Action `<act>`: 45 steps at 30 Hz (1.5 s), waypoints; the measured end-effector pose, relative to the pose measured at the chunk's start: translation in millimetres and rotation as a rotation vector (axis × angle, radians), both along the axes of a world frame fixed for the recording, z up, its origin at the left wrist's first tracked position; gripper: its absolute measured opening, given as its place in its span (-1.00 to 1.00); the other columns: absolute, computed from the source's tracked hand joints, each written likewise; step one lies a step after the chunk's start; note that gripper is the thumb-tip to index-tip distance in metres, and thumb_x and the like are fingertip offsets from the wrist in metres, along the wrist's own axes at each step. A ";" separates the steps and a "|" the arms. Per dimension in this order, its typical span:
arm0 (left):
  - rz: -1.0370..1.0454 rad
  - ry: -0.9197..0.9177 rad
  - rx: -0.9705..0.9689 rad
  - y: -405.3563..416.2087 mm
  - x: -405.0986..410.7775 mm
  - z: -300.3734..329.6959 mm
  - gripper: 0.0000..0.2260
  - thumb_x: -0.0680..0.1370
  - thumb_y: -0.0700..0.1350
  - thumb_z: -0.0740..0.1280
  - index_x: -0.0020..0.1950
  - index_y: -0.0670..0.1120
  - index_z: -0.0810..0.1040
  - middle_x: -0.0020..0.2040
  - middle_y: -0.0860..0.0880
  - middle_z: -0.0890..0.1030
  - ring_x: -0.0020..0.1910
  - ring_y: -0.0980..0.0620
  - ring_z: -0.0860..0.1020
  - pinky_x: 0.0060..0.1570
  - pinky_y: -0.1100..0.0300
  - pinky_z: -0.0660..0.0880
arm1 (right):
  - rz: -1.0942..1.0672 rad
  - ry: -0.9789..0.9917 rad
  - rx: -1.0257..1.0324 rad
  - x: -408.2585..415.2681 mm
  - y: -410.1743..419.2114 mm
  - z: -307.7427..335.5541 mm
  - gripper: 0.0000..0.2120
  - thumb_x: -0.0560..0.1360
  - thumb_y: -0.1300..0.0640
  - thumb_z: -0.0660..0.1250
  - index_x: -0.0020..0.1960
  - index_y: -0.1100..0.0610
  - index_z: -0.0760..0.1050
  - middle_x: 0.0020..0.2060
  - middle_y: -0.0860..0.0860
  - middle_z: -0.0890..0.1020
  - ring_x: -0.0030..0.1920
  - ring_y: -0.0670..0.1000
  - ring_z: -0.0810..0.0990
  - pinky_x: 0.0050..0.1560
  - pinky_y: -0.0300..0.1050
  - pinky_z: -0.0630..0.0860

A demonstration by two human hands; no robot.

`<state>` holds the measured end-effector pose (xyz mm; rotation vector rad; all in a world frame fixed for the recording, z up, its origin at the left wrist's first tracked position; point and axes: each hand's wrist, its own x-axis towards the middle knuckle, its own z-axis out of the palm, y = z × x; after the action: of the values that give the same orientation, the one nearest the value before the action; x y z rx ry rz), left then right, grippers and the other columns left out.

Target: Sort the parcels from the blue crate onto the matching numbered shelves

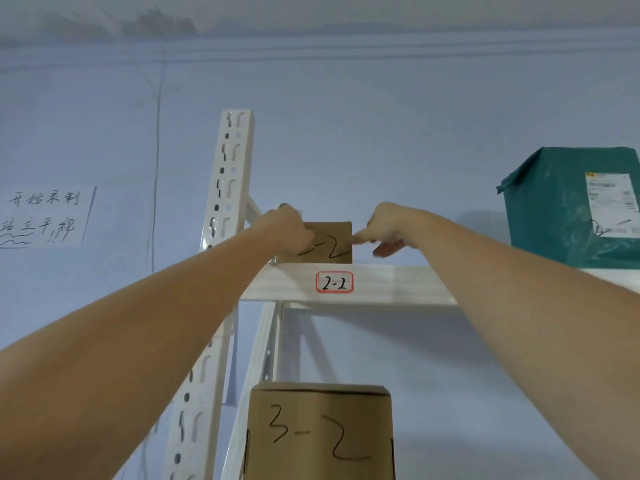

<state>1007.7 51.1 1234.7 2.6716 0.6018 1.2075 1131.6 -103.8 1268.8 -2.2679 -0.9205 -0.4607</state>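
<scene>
A small brown cardboard parcel (334,241) with a handwritten number ending in "-2" stands on the top shelf (388,282), just above the red-framed label "2-2" (334,282). My left hand (289,232) grips the parcel's left end and covers the first digit. My right hand (388,228) is at the parcel's right edge, its fingertips touching that side and the fingers fairly straight. A larger cardboard box marked "3-2" (320,433) stands on the shelf below.
A teal plastic-wrapped parcel (568,209) with a white shipping label stands on the same top shelf at the right. The white perforated shelf upright (227,181) rises just left of my left hand. A handwritten paper note (45,216) is stuck on the wall at the left.
</scene>
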 end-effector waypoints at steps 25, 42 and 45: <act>0.110 0.626 0.024 -126.0 -239.5 -304.3 -0.46 0.69 0.23 0.11 0.62 0.02 0.26 0.58 0.01 0.37 0.52 -0.06 0.37 0.48 -0.06 0.34 | 0.532 -0.146 -0.550 -202.6 -125.6 -317.5 -0.43 0.68 -0.21 0.15 0.58 0.06 0.30 0.55 0.01 0.38 0.52 0.05 0.35 0.49 0.01 0.31; 0.083 0.791 -0.148 -208.8 -458.7 -427.4 -0.42 0.69 0.25 0.11 0.65 0.01 0.20 0.62 -0.01 0.30 0.57 -0.07 0.30 0.52 -0.07 0.28 | 0.573 0.021 -0.750 -402.9 -203.5 -447.8 -0.35 0.69 -0.25 0.07 0.68 0.01 0.06 0.64 -0.04 0.19 0.61 0.02 0.20 0.59 0.00 0.18; 0.121 0.794 -0.179 -216.5 -502.8 -434.0 -0.43 0.69 0.24 0.12 0.64 0.01 0.21 0.61 0.00 0.31 0.57 -0.07 0.31 0.51 -0.08 0.29 | 0.618 -0.010 -0.788 -445.4 -213.9 -456.3 -0.35 0.69 -0.24 0.07 0.68 0.01 0.05 0.65 -0.05 0.17 0.62 0.01 0.18 0.59 -0.02 0.15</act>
<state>504.9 -165.4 800.7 2.9117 0.9161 0.0372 686.2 -317.7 812.5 -2.4209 -1.9752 0.2169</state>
